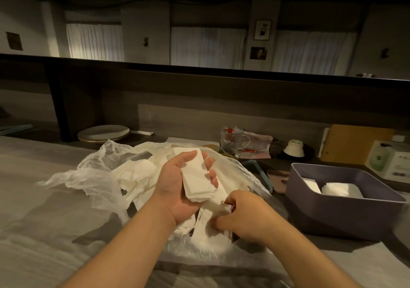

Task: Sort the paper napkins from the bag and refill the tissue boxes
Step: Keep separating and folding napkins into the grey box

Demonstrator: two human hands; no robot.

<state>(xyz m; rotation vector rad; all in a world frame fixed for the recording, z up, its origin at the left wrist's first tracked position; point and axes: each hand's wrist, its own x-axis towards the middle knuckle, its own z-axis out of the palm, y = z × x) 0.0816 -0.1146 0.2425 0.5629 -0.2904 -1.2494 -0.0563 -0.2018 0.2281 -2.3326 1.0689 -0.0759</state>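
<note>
Centre of view: left hand [177, 190] palm up, fingers and thumb curled round a folded stack of white napkins [197, 177], stack lying lengthwise across the palm and pointing toward 1 o'clock. Just below, at 4 o'clock from that hand: right hand [240, 217] knuckles up, fingertips pinched together on a loose napkin [210, 221] among the pile. Under and around both hands: a crumpled clear plastic bag [93, 176], mouth spread wide toward 10 o'clock, more white napkins [137, 172] heaped inside, all resting on a pale grey counter [33, 210]. At 3 o'clock, well apart from the hands: a grey-purple tissue box [337, 216], open at the top, two stacks of white napkins lying side by side within [332, 187]. Beyond it at 2 o'clock: a white carton with a round green logo [386, 161], its small print too blurred to read, and behind that a brown board with punched holes [352, 143] leaning upright. At 1 o'clock: a clear glass mug [233, 139] with a red mark on it, lettering unreadable, beside a small white cup turned upside down [294, 148]. At 11 o'clock: stacked pale plates [103, 133] under a dark shelf. Far wall at 12 o'clock: pale curtains [206, 43] and small framed pictures [263, 30], no legible writing anywhere.
</note>
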